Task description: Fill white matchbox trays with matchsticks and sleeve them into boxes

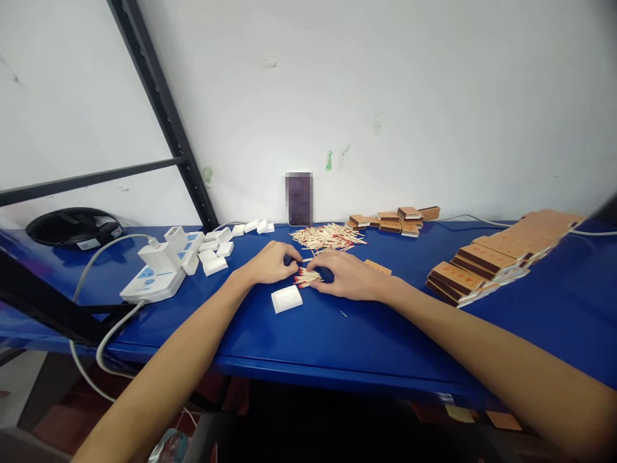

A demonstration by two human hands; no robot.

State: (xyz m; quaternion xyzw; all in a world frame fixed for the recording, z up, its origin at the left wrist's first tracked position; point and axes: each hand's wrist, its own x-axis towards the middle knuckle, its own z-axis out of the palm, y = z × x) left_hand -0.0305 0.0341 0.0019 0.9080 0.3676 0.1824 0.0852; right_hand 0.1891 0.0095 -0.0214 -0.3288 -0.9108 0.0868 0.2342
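Observation:
My left hand (270, 263) and my right hand (348, 275) meet over a small bundle of red-tipped matches (306, 277) on the blue table (337, 341). The fingers of both hands are curled and pinch the bundle from either side. A white inner matchbox tray (286, 299) lies just in front of my left hand. A brown matchbox sleeve (377, 267) lies flat behind my right hand. A loose pile of matches (328, 236) sits further back near the wall.
White trays (216, 247) and a white power strip with a plugged adapter (157, 270) lie at the left. Brown matchboxes (400, 220) are stacked at the back, and long rows of matchboxes (501, 254) at the right. A dark phone (299, 199) leans on the wall.

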